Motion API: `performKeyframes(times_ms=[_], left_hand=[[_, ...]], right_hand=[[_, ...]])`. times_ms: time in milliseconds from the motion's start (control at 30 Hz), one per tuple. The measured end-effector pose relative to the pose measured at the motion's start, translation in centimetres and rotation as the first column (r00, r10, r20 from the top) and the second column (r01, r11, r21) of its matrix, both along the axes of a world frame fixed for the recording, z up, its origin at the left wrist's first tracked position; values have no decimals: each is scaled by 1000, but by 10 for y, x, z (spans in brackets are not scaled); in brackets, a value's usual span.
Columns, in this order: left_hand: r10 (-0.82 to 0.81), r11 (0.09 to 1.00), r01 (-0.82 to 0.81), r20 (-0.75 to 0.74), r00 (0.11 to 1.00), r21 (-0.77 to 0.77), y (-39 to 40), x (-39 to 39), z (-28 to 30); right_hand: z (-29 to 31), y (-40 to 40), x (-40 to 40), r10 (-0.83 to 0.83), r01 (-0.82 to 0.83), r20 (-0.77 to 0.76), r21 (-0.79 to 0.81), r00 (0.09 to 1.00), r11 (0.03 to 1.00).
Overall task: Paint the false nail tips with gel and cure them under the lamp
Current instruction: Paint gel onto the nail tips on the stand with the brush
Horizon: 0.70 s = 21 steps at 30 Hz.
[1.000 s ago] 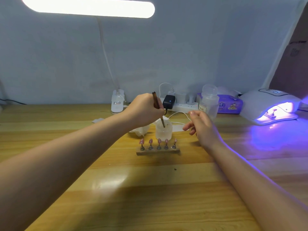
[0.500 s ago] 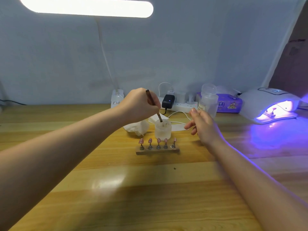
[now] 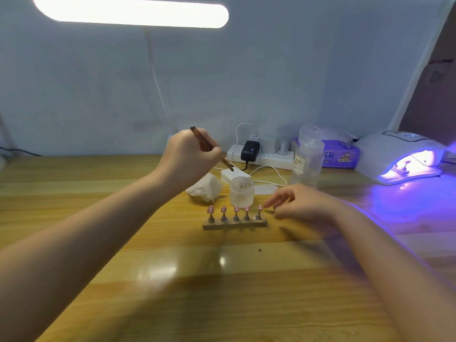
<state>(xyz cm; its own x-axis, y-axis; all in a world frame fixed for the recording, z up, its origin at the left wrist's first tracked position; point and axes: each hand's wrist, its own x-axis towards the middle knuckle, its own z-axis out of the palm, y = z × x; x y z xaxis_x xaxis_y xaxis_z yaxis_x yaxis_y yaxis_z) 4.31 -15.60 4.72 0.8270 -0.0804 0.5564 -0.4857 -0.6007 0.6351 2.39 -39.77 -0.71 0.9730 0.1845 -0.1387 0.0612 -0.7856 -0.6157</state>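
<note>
1. A wooden table is seen, lit by a light bar overhead.
2. A curing lamp glows violet at the far right.
3. The left hand is curled round a brush, whose tip is held above a small jar.
4. The right hand is held loosely spread, gripping nothing, its fingertips just beside the rightmost tip.
5. Five pink nail tips are stood on a wooden holder, in front of the jar.
</note>
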Motion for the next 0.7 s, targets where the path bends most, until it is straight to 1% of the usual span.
performKeyframes(times_ms=[100,167,200,267,333,433,500,600,700], left_hand=[[-20,981,16,-18,1000,-193,16,-11,-8],[-96,924,60,-77,992,-378,27,-19,-14],[-153,869,75,-122,981,-489,32,-24,-17],[-264,722,49,-209,942,-690,39,-33,-22],[-326,580,-35,-271,906,-814,45,-38,-26],[-431,398,-134,-313,846,-908,51,-44,-31],[-474,315,-168,-308,825,-934,55,-47,-33],[-499,256,-206,-311,809,-944,60,-48,-36],[-513,239,-231,-325,795,-943,64,-48,-37]], right_hand=[[0,1,-2,19,-21,-18,-92,1000,995],[-1,5,-4,21,-19,21,-105,1000,994],[-3,6,-5,21,-17,45,-94,999,995],[-6,10,-6,24,-19,86,-59,996,998],[-8,12,-6,23,-18,116,-39,993,999],[-9,14,-6,18,-16,160,-12,987,1000],[-10,13,-6,12,-14,197,7,980,1000],[-9,9,-7,16,-18,230,5,973,1000],[-9,3,-7,18,-20,239,6,971,1000]])
